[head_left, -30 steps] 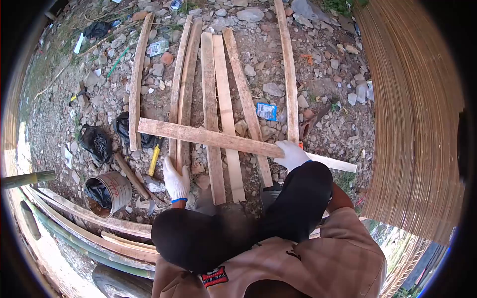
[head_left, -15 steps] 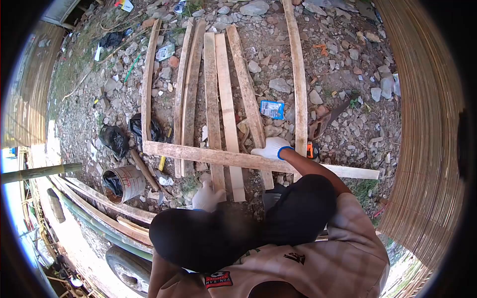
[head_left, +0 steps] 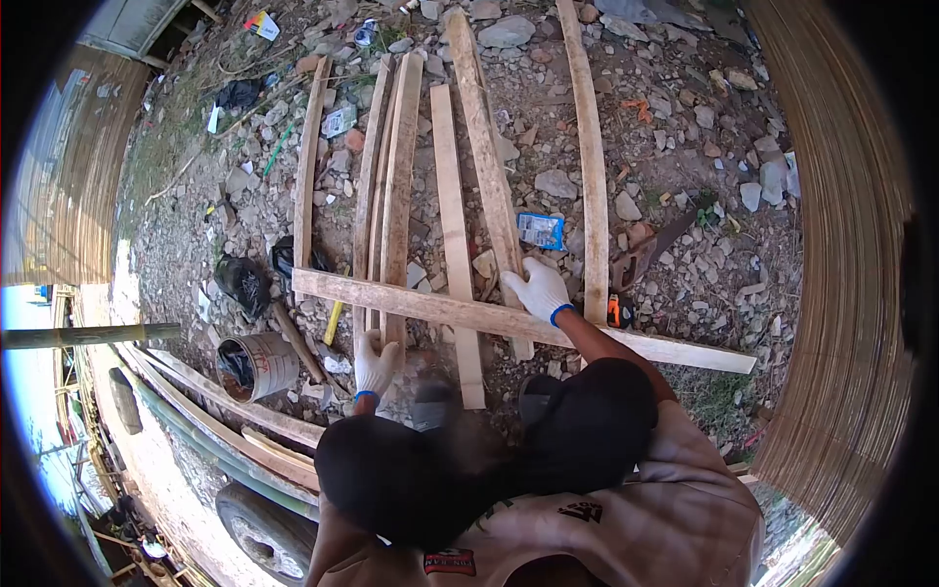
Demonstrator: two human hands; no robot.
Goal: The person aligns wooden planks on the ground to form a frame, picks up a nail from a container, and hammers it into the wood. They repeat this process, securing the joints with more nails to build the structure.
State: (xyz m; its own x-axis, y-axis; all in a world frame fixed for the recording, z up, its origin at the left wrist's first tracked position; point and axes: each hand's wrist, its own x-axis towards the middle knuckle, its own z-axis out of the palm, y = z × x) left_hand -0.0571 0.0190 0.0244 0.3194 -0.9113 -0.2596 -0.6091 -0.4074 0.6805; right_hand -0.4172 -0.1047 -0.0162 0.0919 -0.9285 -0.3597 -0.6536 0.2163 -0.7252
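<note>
My left hand [head_left: 374,366], in a white glove with a blue cuff, has its fingers curled at the near end of a rough wooden plank [head_left: 401,176]. That plank lies close against narrower planks [head_left: 376,166] on its left. With my gloved right hand [head_left: 540,292] I grip another mottled plank [head_left: 479,127], close to where it passes the long crosswise board [head_left: 421,305]. A paler plank [head_left: 452,205] lies between my hands, its near end passing under the crosswise board. The fingertips of both hands are partly hidden.
Single planks lie at the left [head_left: 311,166] and right [head_left: 589,166]. A handsaw [head_left: 650,249] and an orange-black tape measure [head_left: 618,311] are on the right. A bucket [head_left: 259,366], black bags [head_left: 245,284] and loose stones lie left. Bamboo screening [head_left: 841,245] borders the right side.
My left hand has shifted left, and the plank there has moved left and away, against the others. The plank in my right hand has slid farther away. The view has shifted slightly.
</note>
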